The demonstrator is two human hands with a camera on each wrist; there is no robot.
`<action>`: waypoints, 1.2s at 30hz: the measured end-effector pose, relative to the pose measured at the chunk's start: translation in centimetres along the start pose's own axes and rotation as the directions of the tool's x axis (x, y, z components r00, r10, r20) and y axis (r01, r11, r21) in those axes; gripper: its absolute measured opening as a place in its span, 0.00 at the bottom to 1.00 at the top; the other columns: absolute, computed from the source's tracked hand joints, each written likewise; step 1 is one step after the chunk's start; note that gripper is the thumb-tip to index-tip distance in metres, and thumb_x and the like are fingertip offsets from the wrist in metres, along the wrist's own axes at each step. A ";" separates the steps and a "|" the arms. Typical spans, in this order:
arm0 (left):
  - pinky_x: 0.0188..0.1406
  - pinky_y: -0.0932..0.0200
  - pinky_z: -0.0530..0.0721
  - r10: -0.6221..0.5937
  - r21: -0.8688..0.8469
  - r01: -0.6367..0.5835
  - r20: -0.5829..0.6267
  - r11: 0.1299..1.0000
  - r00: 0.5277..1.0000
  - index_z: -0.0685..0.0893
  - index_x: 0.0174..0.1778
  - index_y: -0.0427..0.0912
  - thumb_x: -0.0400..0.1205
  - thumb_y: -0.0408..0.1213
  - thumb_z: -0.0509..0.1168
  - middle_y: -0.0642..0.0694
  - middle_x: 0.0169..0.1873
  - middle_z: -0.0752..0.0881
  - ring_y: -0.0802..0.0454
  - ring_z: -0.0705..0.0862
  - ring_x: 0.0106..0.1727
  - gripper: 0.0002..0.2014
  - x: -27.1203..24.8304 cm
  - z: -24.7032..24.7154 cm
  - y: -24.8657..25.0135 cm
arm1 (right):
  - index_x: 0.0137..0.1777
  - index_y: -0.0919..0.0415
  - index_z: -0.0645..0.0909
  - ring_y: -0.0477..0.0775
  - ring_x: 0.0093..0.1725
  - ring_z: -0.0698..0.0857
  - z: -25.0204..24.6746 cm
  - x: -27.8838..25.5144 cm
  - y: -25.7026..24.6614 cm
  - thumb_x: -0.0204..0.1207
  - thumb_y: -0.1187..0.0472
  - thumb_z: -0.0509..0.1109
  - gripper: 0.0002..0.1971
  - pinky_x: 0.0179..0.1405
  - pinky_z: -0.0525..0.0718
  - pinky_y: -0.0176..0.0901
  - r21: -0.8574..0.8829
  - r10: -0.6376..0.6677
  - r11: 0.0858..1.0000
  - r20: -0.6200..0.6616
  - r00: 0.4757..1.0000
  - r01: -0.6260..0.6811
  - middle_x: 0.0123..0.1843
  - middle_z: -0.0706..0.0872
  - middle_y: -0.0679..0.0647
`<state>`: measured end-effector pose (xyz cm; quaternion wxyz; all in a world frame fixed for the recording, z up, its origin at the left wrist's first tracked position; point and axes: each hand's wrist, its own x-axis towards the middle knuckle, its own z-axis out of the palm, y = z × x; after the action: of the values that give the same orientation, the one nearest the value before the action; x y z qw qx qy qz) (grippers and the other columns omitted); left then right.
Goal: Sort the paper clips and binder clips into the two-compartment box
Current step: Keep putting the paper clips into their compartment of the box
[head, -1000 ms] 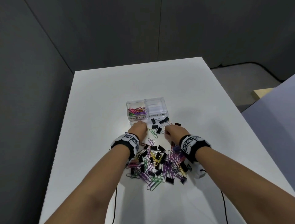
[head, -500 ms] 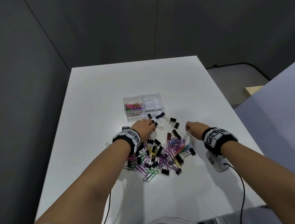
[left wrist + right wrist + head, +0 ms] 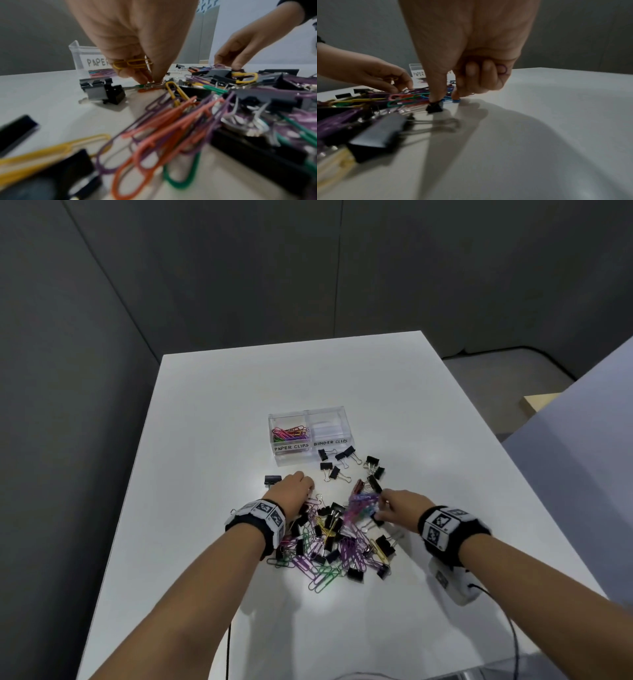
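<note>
At six o'clock on the table [image 3: 205, 422], nearest me, my forearms cover the near edge of the pile [image 3: 337, 546], a tangle of coloured paper clips and black binder clips, so I cannot see what lies under them. In the wrist views the closest clips blur out.

My left hand [image 3: 293, 489] sits at the pile's ten o'clock edge with its fingers curled down. It holds yellow clips [image 3: 133, 63] tucked against the palm, and its fingertips [image 3: 147, 79] pinch at a silver wire there; I cannot tell which clip that wire belongs to.

My right hand [image 3: 394, 506] is at the pile's two o'clock edge. The thumb presses down on a small black clip [image 3: 435, 106], the forefinger touches a blue clip [image 3: 456, 100], and the other fingers are folded in round a purple clip [image 3: 502, 69], mostly hidden.

Farther off, loose binder clips [image 3: 334, 467] lie scattered at twelve o'clock, just before the box [image 3: 310, 419]. Its left half, marked PAPER CLIPS, holds coloured clips; the right half, marked BINDER CLIPS, shows none that I can make out.
</note>
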<state>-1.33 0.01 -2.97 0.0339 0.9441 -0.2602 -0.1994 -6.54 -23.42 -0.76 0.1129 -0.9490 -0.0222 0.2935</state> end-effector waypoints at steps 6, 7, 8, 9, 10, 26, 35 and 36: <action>0.65 0.50 0.78 -0.078 -0.162 0.070 -0.048 0.984 0.996 0.71 0.71 0.40 0.83 0.28 0.58 0.40 0.67 0.73 0.42 0.77 0.66 0.19 -0.2 -0.1 -1.0 | 0.56 0.60 0.74 0.53 0.42 0.81 -0.1 1.3 -3.7 0.82 0.48 0.60 0.15 0.41 0.79 0.41 -0.009 -0.083 0.997 -0.112 0.990 0.083 0.43 0.81 0.52; 0.67 0.51 0.77 -0.102 -0.198 0.088 -0.060 0.976 0.993 0.71 0.71 0.41 0.85 0.34 0.58 0.41 0.68 0.73 0.43 0.76 0.66 0.18 -0.3 -0.2 -1.1 | 0.56 0.60 0.74 0.53 0.41 0.81 -0.3 1.5 -3.6 0.83 0.48 0.57 0.15 0.41 0.80 0.42 -0.009 -0.100 0.995 -0.139 0.985 0.100 0.43 0.82 0.52; 0.68 0.50 0.77 -0.120 -0.219 0.100 -0.076 0.970 0.990 0.72 0.71 0.42 0.85 0.39 0.59 0.42 0.68 0.74 0.44 0.76 0.67 0.18 -0.4 -0.3 -1.2 | 0.56 0.60 0.74 0.53 0.41 0.81 -0.6 1.6 -3.5 0.84 0.49 0.54 0.15 0.43 0.82 0.44 -0.011 -0.116 0.993 -0.164 0.980 0.116 0.44 0.83 0.54; 0.69 0.50 0.76 -0.137 -0.222 0.116 -0.083 0.968 0.987 0.72 0.71 0.43 0.84 0.43 0.61 0.42 0.68 0.74 0.45 0.75 0.68 0.20 -0.4 -0.4 -1.3 | 0.57 0.61 0.74 0.54 0.41 0.82 -0.9 1.8 -3.3 0.86 0.52 0.52 0.15 0.45 0.83 0.45 -0.016 -0.120 0.993 -0.178 0.977 0.119 0.46 0.84 0.55; 0.69 0.51 0.75 -0.155 -0.206 0.137 -0.075 0.969 0.985 0.72 0.71 0.43 0.83 0.45 0.62 0.42 0.68 0.74 0.44 0.75 0.68 0.21 -0.4 -0.4 -1.3 | 0.57 0.61 0.74 0.55 0.42 0.81 -1.1 2.0 -3.0 0.86 0.55 0.51 0.13 0.45 0.82 0.46 -0.021 -0.115 0.993 -0.185 0.976 0.113 0.47 0.84 0.56; 0.60 0.48 0.79 -0.098 -0.013 0.099 0.047 0.995 0.994 0.76 0.64 0.39 0.78 0.31 0.63 0.38 0.62 0.74 0.39 0.77 0.62 0.17 0.7 -1.3 1.2 | 0.61 0.64 0.74 0.60 0.54 0.85 -1.4 5.1 -5.7 0.83 0.53 0.59 0.15 0.51 0.82 0.50 -0.095 -0.116 0.991 -0.262 0.958 0.094 0.57 0.84 0.58; 0.57 0.46 0.80 0.027 0.057 -0.031 0.067 0.998 0.997 0.80 0.61 0.39 0.84 0.38 0.59 0.38 0.59 0.79 0.38 0.79 0.61 0.12 1.1 -1.4 1.8 | 0.55 0.63 0.76 0.59 0.49 0.82 -1.3 6.4 -6.3 0.83 0.59 0.59 0.09 0.45 0.78 0.48 -0.113 -0.082 0.992 -0.161 0.984 0.064 0.57 0.84 0.60; 0.56 0.46 0.80 0.023 0.046 -0.026 0.064 0.999 0.998 0.80 0.60 0.38 0.84 0.37 0.57 0.37 0.58 0.80 0.38 0.80 0.60 0.12 1.2 -1.5 1.8 | 0.52 0.62 0.75 0.59 0.48 0.81 -1.3 6.4 -6.2 0.82 0.58 0.59 0.07 0.45 0.78 0.48 -0.087 -0.091 0.993 -0.160 0.983 0.078 0.57 0.83 0.60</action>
<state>-0.69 -2.20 -1.70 0.0059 0.9346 -0.2774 -0.2227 -0.35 -16.98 -1.89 0.0881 -0.9719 -0.0649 0.2085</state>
